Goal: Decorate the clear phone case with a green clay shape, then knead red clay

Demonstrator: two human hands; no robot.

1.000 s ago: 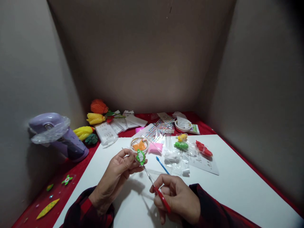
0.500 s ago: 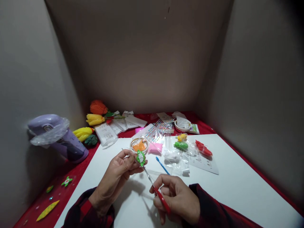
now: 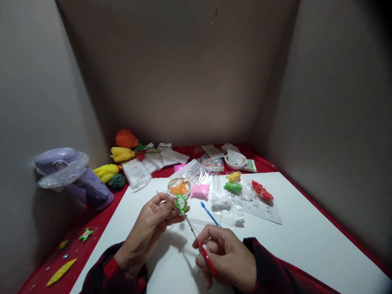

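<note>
Green piece (image 3: 181, 203) (bumpy white middle) pinched in left fingers (image 3: 161, 199); right fingers (image 3: 206, 234) grip scissors (image 3: 208, 260)

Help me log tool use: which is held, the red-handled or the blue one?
The red-handled tool, gripped in the right hand; the blue tool lies on the white surface.

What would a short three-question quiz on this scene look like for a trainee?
1. True or false: the right hand holds the red tool.

2. Multiple choice: which colours does the small piece at the fingertips of the left hand show?
A) orange and blue
B) pink and yellow
C) green and white

3. Fill in the missing word: the blue stick lies on a ____ surface.

Key: 1. True. 2. C. 3. White.
</note>
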